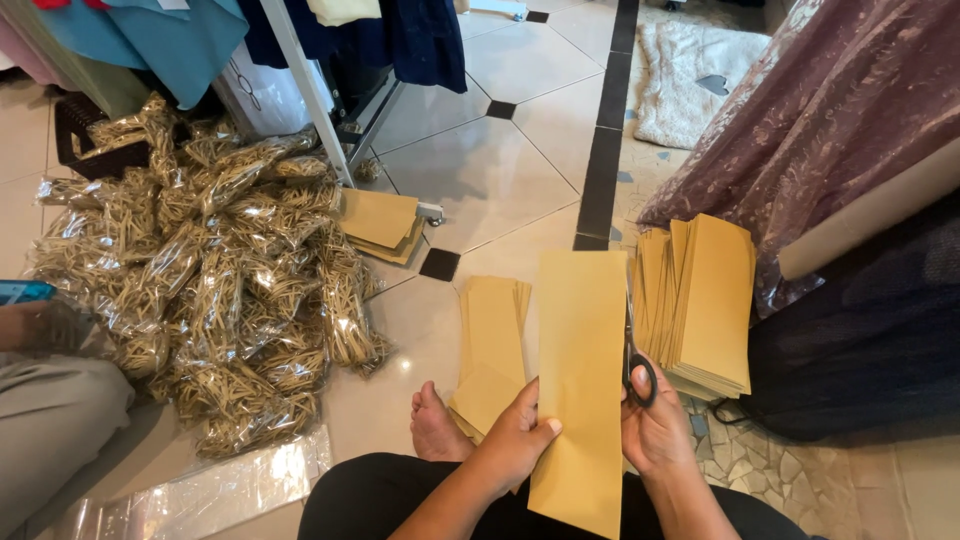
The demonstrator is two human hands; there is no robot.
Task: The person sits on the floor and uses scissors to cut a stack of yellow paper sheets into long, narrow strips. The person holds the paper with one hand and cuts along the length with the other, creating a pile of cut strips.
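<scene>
Nearest the camera, the left hand [517, 438] pinched a long tan envelope [582, 385] by its left edge, thumb on the face and fingers tucked behind. On the other edge the right hand [655, 425] was closed around black scissors [638, 372], thumb through one loop, with the blade running up along the envelope's right side. Held upright between the two hands, the envelope stood above the person's dark-clothed lap [380, 500].

Just left of the left hand a bare foot [435, 425] rested on the tiled floor [480, 170]. Behind that hand, partly hidden by the held envelope, a short stack of envelopes [492, 345] lay on the floor. Up and right of the right hand a taller, fanned stack [700, 300] leaned near purple lace fabric [830, 110].

Well left of the hands lay a big heap of clear bags [210, 280] filled with pale stringy stuff, with a few more envelopes [378, 222] at its far edge beside a white rack leg [310, 90]. Empty clear wrappers [210, 495] lay below the heap. At the far left edge, another person's leg [50, 420] showed.
</scene>
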